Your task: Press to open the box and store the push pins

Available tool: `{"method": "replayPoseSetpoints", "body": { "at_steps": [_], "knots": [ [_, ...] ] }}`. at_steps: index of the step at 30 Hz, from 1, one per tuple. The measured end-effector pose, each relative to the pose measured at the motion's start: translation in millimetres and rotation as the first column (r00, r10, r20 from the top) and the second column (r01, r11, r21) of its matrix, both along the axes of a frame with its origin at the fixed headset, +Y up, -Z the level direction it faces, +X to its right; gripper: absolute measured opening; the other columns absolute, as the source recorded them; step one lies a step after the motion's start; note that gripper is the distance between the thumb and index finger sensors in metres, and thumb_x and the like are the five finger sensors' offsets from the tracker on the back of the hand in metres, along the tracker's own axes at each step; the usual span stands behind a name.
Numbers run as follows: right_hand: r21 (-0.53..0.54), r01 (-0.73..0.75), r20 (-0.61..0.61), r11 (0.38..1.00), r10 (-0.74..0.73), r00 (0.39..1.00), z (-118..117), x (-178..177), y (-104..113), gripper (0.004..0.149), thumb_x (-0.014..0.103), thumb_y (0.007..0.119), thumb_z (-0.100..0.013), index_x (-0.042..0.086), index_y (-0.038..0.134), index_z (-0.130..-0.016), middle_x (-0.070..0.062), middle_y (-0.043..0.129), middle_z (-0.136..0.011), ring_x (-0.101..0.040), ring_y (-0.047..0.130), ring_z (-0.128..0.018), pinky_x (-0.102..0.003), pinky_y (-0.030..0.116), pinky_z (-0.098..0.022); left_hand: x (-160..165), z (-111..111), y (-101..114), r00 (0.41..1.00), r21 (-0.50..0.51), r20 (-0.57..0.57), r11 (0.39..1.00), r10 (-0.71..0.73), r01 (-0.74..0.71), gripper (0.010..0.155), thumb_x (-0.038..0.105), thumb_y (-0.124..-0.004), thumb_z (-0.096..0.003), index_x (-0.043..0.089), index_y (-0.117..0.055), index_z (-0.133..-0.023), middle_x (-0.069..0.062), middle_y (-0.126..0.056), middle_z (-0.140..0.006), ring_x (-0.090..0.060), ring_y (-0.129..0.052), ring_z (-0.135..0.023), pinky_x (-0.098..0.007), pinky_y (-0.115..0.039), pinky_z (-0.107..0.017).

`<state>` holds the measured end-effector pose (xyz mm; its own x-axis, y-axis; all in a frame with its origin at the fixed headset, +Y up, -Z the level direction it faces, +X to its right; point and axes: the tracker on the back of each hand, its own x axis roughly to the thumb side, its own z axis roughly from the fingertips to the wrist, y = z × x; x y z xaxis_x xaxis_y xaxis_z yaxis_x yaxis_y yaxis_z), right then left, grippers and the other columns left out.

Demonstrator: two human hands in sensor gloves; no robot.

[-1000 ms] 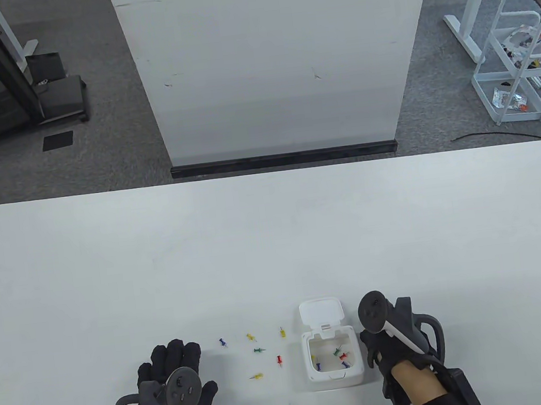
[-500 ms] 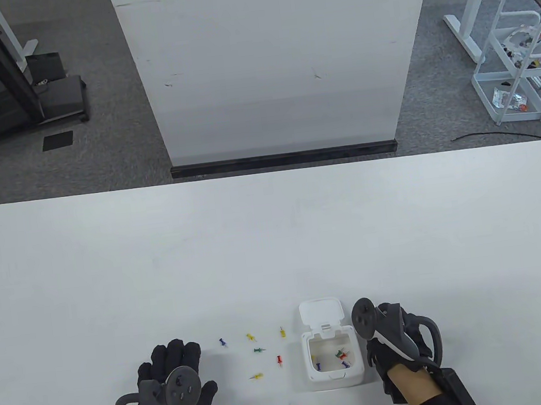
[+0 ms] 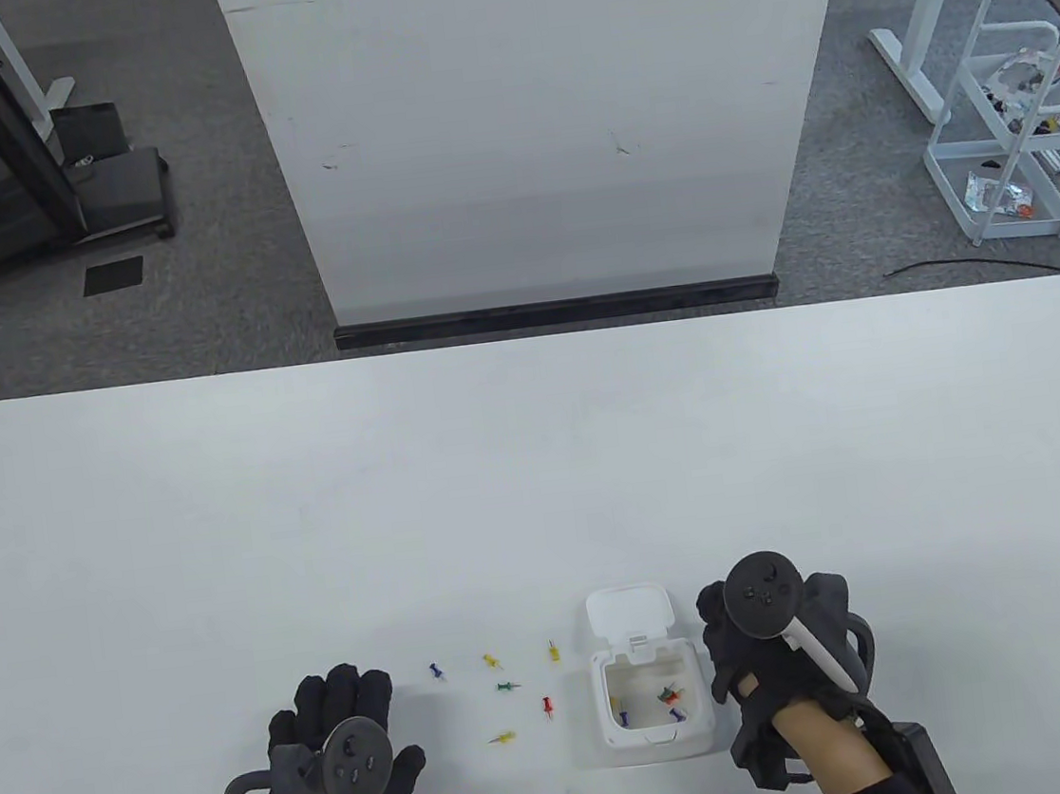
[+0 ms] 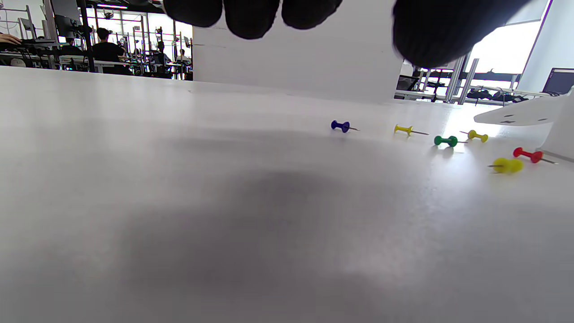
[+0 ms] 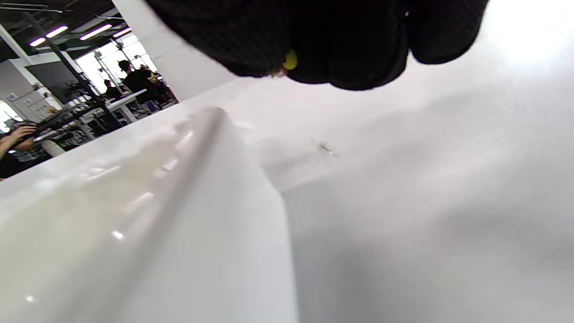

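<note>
The white box (image 3: 614,733) stands open near the table's front edge, its lid (image 3: 629,609) tipped back. Several push pins (image 3: 667,695) lie inside. Loose on the table to its left are a blue pin (image 3: 437,671), a green pin (image 3: 506,686), a red pin (image 3: 548,706) and three yellow pins (image 3: 503,737). My left hand (image 3: 337,715) rests flat and empty, left of the pins. My right hand (image 3: 736,655) is just right of the box, fingers curled. In the right wrist view its fingers (image 5: 341,45) pinch a small yellow pin (image 5: 290,60).
The white table (image 3: 539,472) stretches far beyond the hands. A tall white panel (image 3: 546,118) stands behind its far edge. The box wall (image 5: 188,233) fills the lower left of the right wrist view. The loose pins (image 4: 446,141) show in the left wrist view.
My right hand shifted beside the box: it leaned left towards it, then drew back right and up. The left hand and the loose pins have not moved.
</note>
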<state>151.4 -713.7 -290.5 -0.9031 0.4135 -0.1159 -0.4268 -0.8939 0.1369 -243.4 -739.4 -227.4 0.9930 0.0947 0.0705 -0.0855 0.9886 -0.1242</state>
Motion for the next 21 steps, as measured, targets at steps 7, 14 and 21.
{"method": "replayPoseSetpoints", "body": {
  "at_steps": [7, 14, 21],
  "knots": [
    [0.015, -0.046, -0.121, 0.999, 0.047, 0.992, 14, -31, 10, 0.046, 0.03, 0.084, -0.046, 0.024, 0.069, -0.089, -0.004, 0.082, -0.082, -0.03, 0.089, -0.064, -0.054, 0.072, -0.062, 1, 0, 0, 1.0, 0.005, 0.004, 1.0, -0.001, 0.001, 0.08, 0.06, -0.069, -0.046, 0.027, -0.033, -0.11, -0.01, -0.033, -0.12, -0.044, -0.034, -0.11, -0.064, -0.034, -0.078],
    [0.007, -0.066, -0.159, 0.998, 0.066, 0.985, 17, -45, 8, 0.046, 0.031, 0.084, -0.046, 0.024, 0.069, -0.089, -0.005, 0.082, -0.082, -0.03, 0.089, -0.064, -0.054, 0.072, -0.062, 0, 1, 0, 1.0, 0.007, 0.003, 1.0, 0.004, -0.004, 0.08, 0.06, -0.069, -0.046, 0.027, -0.033, -0.11, -0.01, -0.033, -0.12, -0.044, -0.034, -0.11, -0.064, -0.034, -0.078],
    [0.0, -0.04, -0.171, 0.999, 0.04, 0.985, 17, -43, 8, 0.046, 0.035, 0.082, -0.047, 0.024, 0.07, -0.09, -0.005, 0.082, -0.083, -0.032, 0.088, -0.065, -0.055, 0.071, -0.063, 0, 1, 0, 1.0, 0.006, 0.004, 1.0, 0.005, -0.005, 0.08, 0.06, -0.069, -0.0461, 0.027, -0.033, -0.11, -0.01, -0.033, -0.12, -0.044, -0.034, -0.11, -0.064, -0.034, -0.078]
  ]
}}
